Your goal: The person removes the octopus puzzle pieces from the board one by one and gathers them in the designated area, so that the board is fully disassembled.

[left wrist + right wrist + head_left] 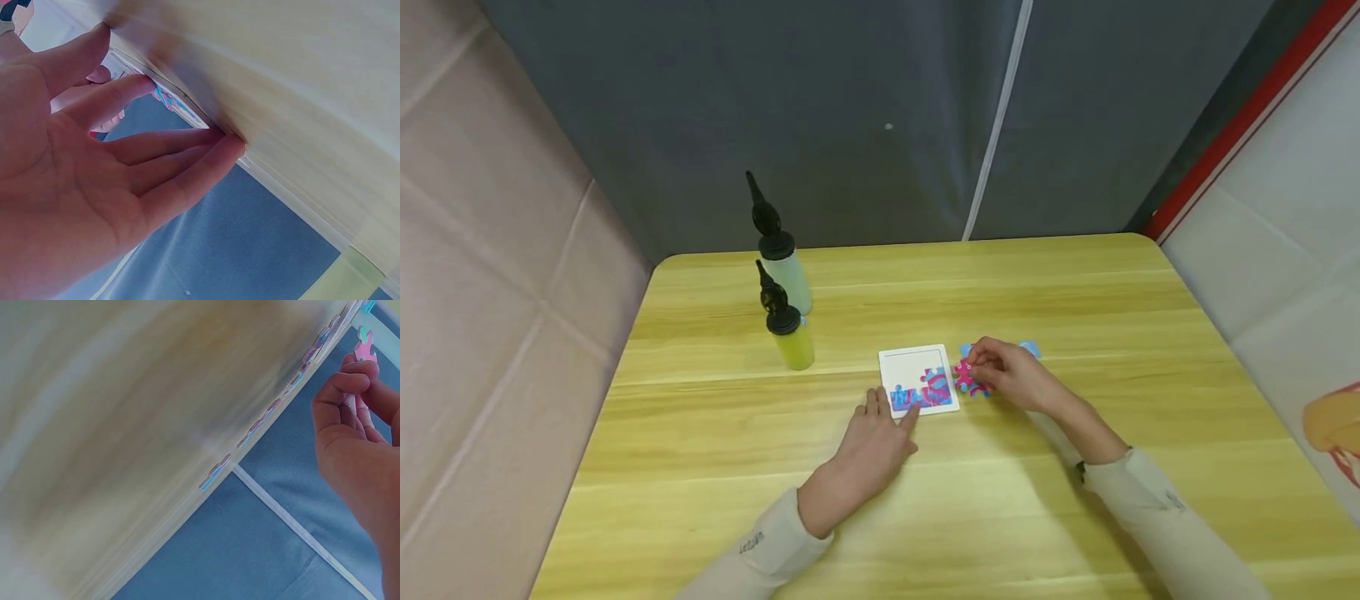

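A white puzzle tray [901, 362] lies on the table, with joined blue and pink puzzle pieces [928, 393] along its lower and right part. My left hand [868, 450] rests at the tray's near left edge, its fingers stretched out and the index fingertip on the lower rim. In the left wrist view the fingertips [232, 139] press against the tray's edge. To the right of the tray, my right hand [1017, 375] pinches a pink puzzle piece [365, 347] between thumb and fingers, raised above the table. Loose puzzle pieces [1030, 347] lie beneath and beside that hand, partly hidden by it.
Two bottles with black pointed tops stand left of the tray: a yellow-green bottle [795, 347] in front and a pale green bottle [792, 279] behind. A grey curtain [850, 125] hangs along the table's far edge. Pale panels flank the wooden table [700, 450].
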Demonstrator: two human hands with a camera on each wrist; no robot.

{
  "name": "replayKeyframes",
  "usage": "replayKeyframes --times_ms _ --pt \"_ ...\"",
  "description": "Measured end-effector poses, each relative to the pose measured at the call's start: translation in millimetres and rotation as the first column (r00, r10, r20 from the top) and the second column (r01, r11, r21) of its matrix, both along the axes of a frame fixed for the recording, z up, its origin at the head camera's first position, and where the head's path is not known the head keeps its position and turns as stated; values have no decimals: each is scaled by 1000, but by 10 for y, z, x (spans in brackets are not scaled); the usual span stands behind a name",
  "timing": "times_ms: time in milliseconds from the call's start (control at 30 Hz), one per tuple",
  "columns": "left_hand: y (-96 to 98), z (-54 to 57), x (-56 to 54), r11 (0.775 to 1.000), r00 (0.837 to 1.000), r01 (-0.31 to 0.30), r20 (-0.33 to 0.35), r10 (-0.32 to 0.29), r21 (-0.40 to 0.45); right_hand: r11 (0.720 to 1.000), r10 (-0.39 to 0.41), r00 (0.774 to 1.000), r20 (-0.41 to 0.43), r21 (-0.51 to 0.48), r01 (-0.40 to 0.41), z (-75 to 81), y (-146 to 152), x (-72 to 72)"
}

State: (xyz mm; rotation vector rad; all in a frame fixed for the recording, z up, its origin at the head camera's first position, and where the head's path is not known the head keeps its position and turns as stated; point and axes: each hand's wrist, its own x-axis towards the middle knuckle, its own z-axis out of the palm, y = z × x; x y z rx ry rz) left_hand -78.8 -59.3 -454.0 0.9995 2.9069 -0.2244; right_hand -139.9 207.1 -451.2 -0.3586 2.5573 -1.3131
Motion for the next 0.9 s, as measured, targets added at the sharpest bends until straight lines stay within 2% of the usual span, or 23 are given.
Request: replayKeyframes --times_ms 267,700,900 --pt "11 -8 -9 1000 1000 -2 6 2 -7 1000 -9 1000 24 -16 10 30 48 25" --pt "16 -6 -5 1000 1000 -11 5 11 -8 1000 -16 1000 12 -9 16 35 134 64" --pt "17 0 5 1000 1000 -1 -19 1 -3 1000 -12 1000 5 -7 12 29 171 84"
